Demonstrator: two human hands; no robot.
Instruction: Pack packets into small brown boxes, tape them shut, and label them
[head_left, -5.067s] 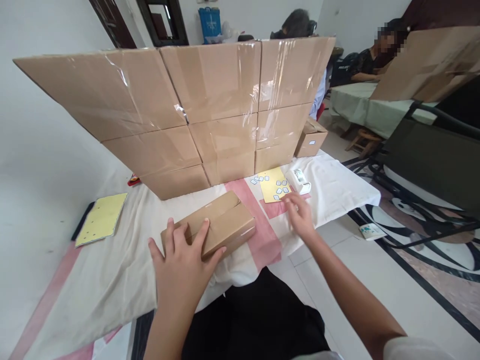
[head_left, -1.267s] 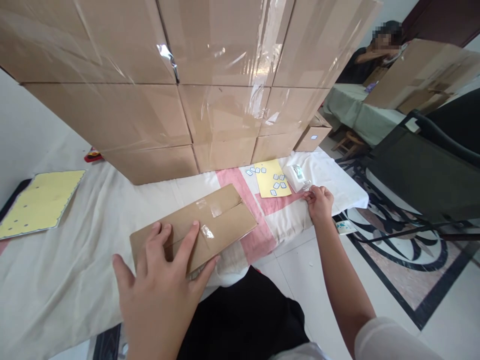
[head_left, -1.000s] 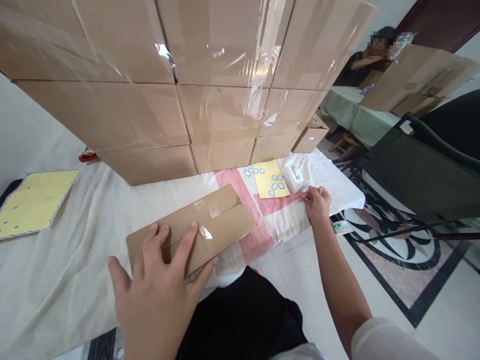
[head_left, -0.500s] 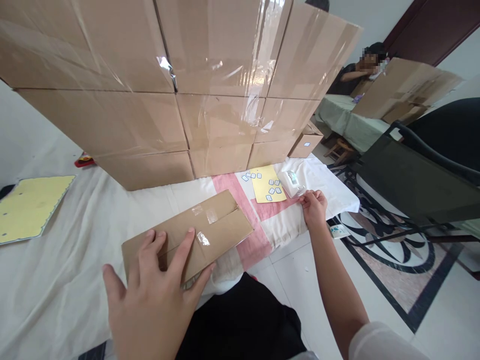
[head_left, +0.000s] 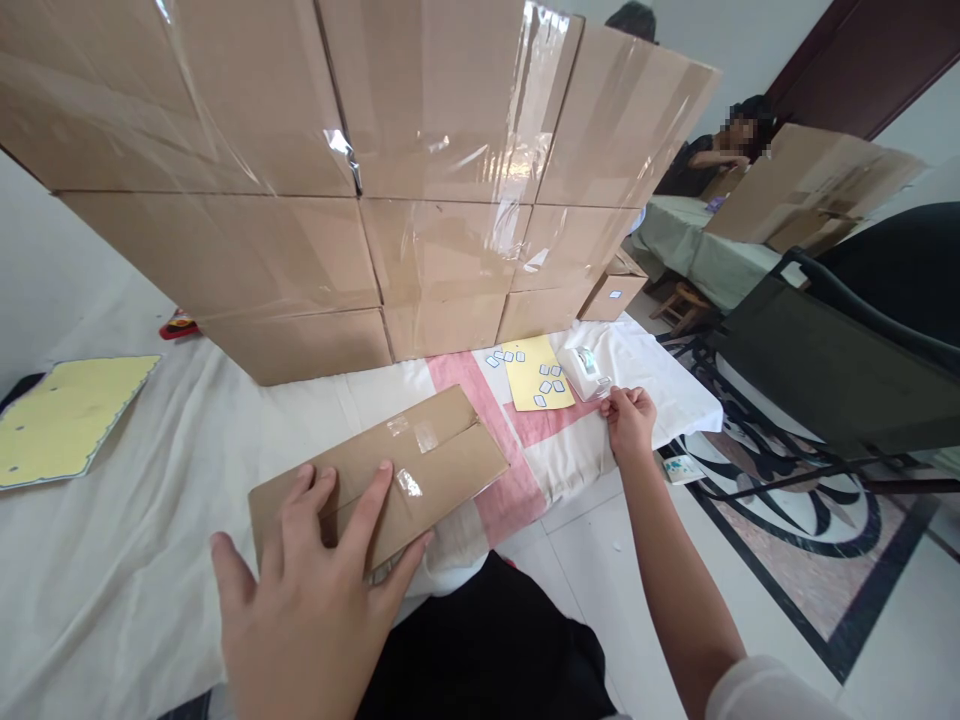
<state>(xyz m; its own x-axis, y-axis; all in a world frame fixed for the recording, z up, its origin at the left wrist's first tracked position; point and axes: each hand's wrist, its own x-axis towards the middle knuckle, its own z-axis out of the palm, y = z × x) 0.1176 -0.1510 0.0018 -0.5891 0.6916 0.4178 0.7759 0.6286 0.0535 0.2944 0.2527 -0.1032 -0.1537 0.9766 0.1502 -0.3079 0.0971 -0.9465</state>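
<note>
My left hand [head_left: 315, 590] rests with spread fingers on a brown cardboard box [head_left: 420, 455] lying at an angle on the cloth. Its thumb lies along the box's near edge, and strips of clear tape shine on the top. Farther right, the fingertips of my right hand [head_left: 630, 415] are pinched together at the near corner of a white plastic packet [head_left: 583, 372]. Whether they grip the packet's edge or some small piece is too fine to see. Just left of the packet lies a yellow sheet [head_left: 531, 395] with several small blue-edged labels on and beside it.
A wall of taped cardboard boxes [head_left: 442, 240] stands along the back of the table, with a small box [head_left: 615, 292] at its right end. Another yellow sheet [head_left: 64, 415] lies at far left. A dark folding chair [head_left: 840, 370] stands at right; a person [head_left: 705, 160] sits behind it.
The whole view has shifted slightly. Both hands keep their places on the box and at the packet. The person in the background has lowered an arm.
</note>
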